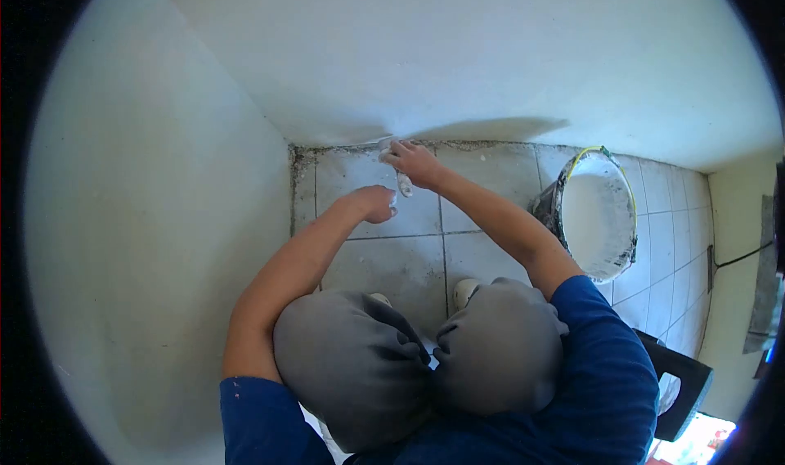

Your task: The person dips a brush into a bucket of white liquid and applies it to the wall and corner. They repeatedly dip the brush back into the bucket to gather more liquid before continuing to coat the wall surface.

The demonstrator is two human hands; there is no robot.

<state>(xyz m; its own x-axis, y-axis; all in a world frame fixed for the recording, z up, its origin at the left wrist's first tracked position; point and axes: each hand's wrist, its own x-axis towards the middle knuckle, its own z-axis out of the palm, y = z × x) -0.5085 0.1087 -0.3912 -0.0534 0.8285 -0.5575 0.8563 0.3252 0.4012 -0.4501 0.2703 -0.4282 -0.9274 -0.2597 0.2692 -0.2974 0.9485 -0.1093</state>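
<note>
At wall's foot, right hand (415, 164) perhaps scraping.

We see matt, smooth white plaster on the walls (458, 48) filling the upper frame, above dull grey floor tiles (384, 260) with grimy, rough grout. At right, our plastic bucket (598, 215) is crusted with white paste, and soft grey cloth trousers (352, 367) fill the lower centre.

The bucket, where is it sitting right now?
In the head view, the bucket stands on the tiled floor at the person's right side, close to the foot of the white wall.
</note>
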